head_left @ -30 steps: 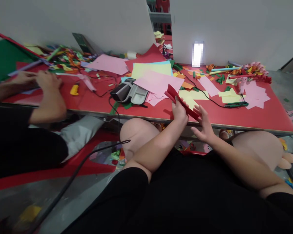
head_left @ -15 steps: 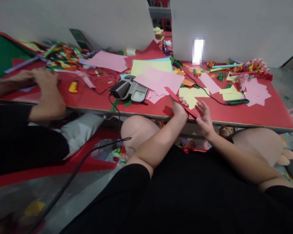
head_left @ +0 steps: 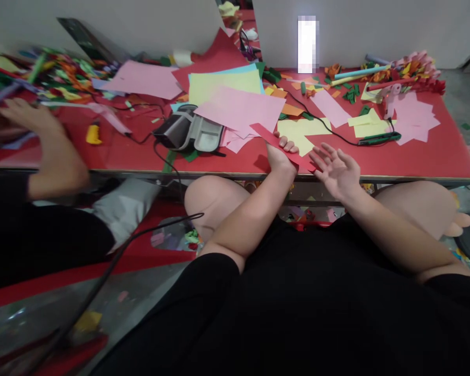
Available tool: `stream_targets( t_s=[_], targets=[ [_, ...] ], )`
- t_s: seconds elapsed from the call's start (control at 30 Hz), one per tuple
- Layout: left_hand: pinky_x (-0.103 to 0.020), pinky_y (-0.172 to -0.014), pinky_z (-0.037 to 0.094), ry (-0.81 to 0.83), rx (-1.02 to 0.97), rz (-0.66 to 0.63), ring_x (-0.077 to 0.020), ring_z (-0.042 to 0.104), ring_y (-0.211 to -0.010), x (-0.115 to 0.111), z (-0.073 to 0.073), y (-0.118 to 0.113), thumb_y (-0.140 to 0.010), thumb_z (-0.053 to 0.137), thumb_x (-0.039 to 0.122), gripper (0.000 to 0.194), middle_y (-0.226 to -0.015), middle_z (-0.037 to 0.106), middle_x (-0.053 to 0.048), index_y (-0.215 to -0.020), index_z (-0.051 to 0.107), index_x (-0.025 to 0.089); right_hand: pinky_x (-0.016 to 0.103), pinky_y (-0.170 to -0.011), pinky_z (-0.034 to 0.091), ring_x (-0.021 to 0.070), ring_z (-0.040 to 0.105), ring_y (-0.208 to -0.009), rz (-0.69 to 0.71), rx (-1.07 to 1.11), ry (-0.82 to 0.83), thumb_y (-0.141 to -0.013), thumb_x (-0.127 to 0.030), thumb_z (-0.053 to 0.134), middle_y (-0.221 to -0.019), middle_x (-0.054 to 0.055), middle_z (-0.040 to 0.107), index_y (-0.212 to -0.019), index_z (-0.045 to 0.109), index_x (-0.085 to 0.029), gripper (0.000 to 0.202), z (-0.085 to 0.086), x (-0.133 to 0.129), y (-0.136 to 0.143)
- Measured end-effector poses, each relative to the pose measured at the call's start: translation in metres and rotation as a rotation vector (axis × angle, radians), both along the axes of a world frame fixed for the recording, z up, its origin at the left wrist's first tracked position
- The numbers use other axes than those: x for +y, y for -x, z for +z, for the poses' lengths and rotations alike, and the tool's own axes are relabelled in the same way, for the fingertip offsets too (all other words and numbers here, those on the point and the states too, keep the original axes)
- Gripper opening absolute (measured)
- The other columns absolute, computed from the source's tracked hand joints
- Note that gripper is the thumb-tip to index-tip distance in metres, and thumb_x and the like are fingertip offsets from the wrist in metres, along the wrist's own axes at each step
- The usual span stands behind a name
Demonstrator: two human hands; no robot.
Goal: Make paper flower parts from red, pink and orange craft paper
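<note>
My left hand (head_left: 282,154) is closed on a folded strip of red paper (head_left: 265,132), just over the table's front edge. To its right, my right hand (head_left: 338,171) is turned palm up with its fingers apart and holds nothing. A small red tip of paper shows beside its fingertips. Beyond my hands lie yellow paper pieces (head_left: 297,133) and a large pink sheet (head_left: 241,110) on a stack of coloured sheets.
On the red table (head_left: 423,159) are a grey open case (head_left: 207,134), a pink glue gun (head_left: 391,99) with its cord, pink paper shapes (head_left: 415,120) and paper flowers (head_left: 419,68). At the left, another person's hands (head_left: 31,117) work near a yellow object (head_left: 94,133).
My right hand has turned palm up and opened wider, moving slightly right, away from the red strip. My left hand keeps hold of it. The camera view has shifted.
</note>
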State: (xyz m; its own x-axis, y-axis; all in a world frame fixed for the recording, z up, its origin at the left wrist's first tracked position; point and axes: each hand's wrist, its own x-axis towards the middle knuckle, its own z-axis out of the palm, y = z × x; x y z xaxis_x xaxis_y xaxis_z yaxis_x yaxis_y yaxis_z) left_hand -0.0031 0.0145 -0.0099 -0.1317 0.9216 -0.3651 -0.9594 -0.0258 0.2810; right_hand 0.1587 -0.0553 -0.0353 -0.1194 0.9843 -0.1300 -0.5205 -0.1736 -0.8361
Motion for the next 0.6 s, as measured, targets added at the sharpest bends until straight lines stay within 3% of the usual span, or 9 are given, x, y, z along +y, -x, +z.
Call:
stream_targets(
  t_s=[0.13, 0.2, 0.27, 0.33, 0.47, 0.6],
  targets=[
    [-0.018, -0.047, 0.030, 0.083, 0.004, 0.025, -0.0072, 0.031, -0.041, 0.001, 0.002, 0.001, -0.124, 0.047, 0.033, 0.036, -0.054, 0.036, 0.011, -0.089, 0.050, 0.025, 0.060, -0.137, 0.051, 0.0372, 0.040, -0.179, 0.045, -0.457, -0.484, -0.076, -0.063, 0.101, -0.184, 0.002, 0.053, -0.148, 0.071, -0.041, 0.081, 0.006, -0.010, 0.002],
    [-0.017, -0.046, 0.030, 0.114, -0.030, 0.026, -0.0059, 0.032, -0.039, 0.000, 0.005, 0.002, -0.126, 0.043, 0.034, 0.040, -0.053, 0.035, 0.012, -0.088, 0.049, 0.024, 0.065, -0.147, 0.034, 0.0391, 0.035, -0.181, 0.136, -0.631, -0.680, -0.074, -0.054, 0.106, -0.186, 0.002, 0.052, -0.152, 0.072, -0.042, 0.086, 0.007, -0.014, 0.003],
    [-0.016, -0.045, 0.029, 0.130, -0.051, 0.030, -0.0049, 0.032, -0.038, -0.001, 0.009, 0.005, -0.127, 0.043, 0.036, 0.042, -0.053, 0.035, 0.012, -0.087, 0.050, 0.024, 0.066, -0.151, 0.023, 0.0402, 0.036, -0.181, 0.192, -0.694, -0.766, -0.073, -0.051, 0.107, -0.183, 0.003, 0.056, -0.153, 0.073, -0.042, 0.087, 0.005, -0.016, 0.003],
    [-0.016, -0.044, 0.028, 0.149, -0.038, 0.038, -0.0044, 0.032, -0.037, -0.002, 0.011, 0.006, -0.127, 0.044, 0.037, 0.043, -0.053, 0.034, 0.013, -0.087, 0.051, 0.024, 0.067, -0.150, 0.026, 0.0408, 0.037, -0.180, 0.187, -0.675, -0.731, -0.073, -0.053, 0.107, -0.183, 0.004, 0.056, -0.156, 0.072, -0.041, 0.091, 0.002, -0.017, 0.005],
    [-0.018, -0.043, 0.027, 0.158, -0.006, 0.039, -0.0048, 0.031, -0.038, -0.004, 0.012, 0.008, -0.126, 0.045, 0.036, 0.041, -0.054, 0.034, 0.012, -0.087, 0.050, 0.024, 0.061, -0.141, 0.046, 0.0380, 0.033, -0.182, 0.105, -0.506, -0.543, -0.080, -0.069, 0.100, -0.189, 0.004, 0.047, -0.164, 0.060, -0.041, 0.097, -0.003, -0.022, 0.012],
    [-0.019, -0.043, 0.025, 0.120, -0.013, 0.013, -0.0052, 0.028, -0.038, -0.005, 0.010, 0.010, -0.125, 0.043, 0.035, 0.040, -0.055, 0.031, 0.011, -0.087, 0.050, 0.024, 0.054, -0.140, 0.047, 0.0327, 0.043, -0.178, 0.011, -0.295, -0.412, -0.085, -0.071, 0.094, -0.184, 0.000, 0.054, -0.156, 0.061, -0.044, 0.083, -0.001, -0.024, 0.021]
  ],
)
